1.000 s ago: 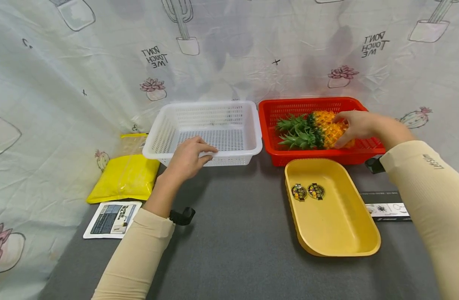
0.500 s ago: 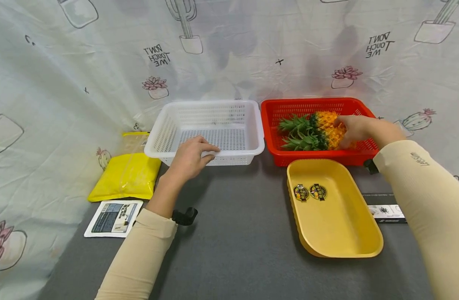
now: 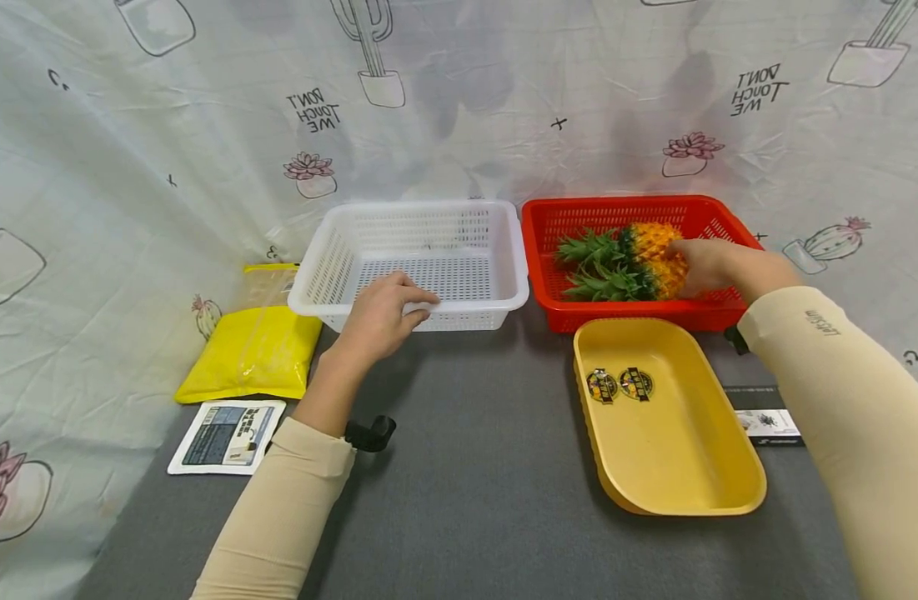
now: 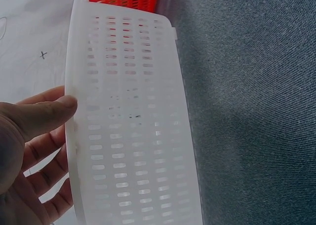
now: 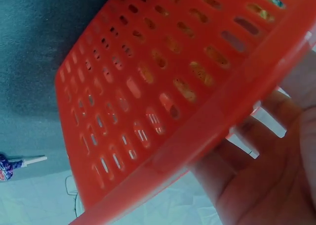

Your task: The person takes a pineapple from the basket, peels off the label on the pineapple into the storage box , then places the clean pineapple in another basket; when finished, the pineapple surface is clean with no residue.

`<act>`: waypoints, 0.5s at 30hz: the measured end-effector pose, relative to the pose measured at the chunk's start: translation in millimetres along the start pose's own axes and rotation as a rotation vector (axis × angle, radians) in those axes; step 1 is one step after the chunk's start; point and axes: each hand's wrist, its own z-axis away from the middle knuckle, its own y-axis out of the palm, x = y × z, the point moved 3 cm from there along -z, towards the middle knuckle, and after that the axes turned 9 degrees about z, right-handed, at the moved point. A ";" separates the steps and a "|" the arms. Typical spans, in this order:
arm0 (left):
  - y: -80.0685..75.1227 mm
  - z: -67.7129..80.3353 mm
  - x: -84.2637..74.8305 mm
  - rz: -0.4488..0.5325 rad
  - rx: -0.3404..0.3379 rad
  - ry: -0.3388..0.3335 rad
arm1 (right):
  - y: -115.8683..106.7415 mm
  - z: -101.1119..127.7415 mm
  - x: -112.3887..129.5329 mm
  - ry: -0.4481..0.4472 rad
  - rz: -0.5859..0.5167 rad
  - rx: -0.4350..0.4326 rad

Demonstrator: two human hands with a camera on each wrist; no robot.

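— Slightly lower now, the right hand (image 3: 702, 265) is reaching into the red basket (image 3: 709, 315); is it grasping?

— Yes, clasping the pineapple (image 3: 627, 263); it's lying left-right, leaves pointing left; the left hand (image 3: 382, 315) is gripping the white basket (image 3: 504, 250) near rim.

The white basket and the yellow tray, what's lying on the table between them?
Nothing: in the head view only bare grey table lies between the white basket and the yellow tray.

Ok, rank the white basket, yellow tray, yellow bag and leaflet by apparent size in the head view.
1. White basket and yellow tray: look alike, and the tray lies nearer the camera, so unranked.
2. Yellow bag.
3. Leaflet, smallest.
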 end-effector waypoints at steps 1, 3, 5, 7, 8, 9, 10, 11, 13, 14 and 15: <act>0.1 -0.1 -0.6 0.002 0.000 0.000 | 0.2 0.9 -0.2 0.000 0.008 -0.002; 0.4 -0.4 -1.4 0.001 -0.002 0.004 | 0.7 1.9 -1.6 0.005 0.021 -0.010; 0.3 -0.6 -2.2 -0.002 -0.004 0.005 | 1.2 3.0 -3.0 0.007 0.028 -0.021; 0.3 -0.9 -2.7 -0.004 -0.006 0.005 | 1.4 3.9 -4.0 0.006 0.025 -0.028; 0.4 -1.1 -2.6 -0.006 -0.008 0.005 | 1.4 4.2 -4.4 0.009 0.020 -0.029; 0.5 -1.1 -2.5 -0.007 -0.008 0.005 | 1.0 5.2 -4.0 0.007 0.016 -0.034; 0.4 -0.6 -2.4 -0.010 -0.010 0.005 | 0.6 6.2 -3.1 0.008 0.012 -0.034; 0.3 -0.1 -2.2 -0.012 -0.013 0.006 | -0.3 7.3 -1.8 0.010 0.007 -0.035; 0.4 0.7 -1.5 -0.016 -0.021 0.008 | -2.0 9.8 1.0 0.013 -0.001 -0.040; 0.5 1.3 -1.3 -0.016 -0.024 0.008 | -2.8 11.1 2.7 0.015 -0.001 -0.044; 0.3 1.9 -1.1 -0.019 -0.029 0.011 | -3.6 12.7 4.9 0.009 0.001 -0.051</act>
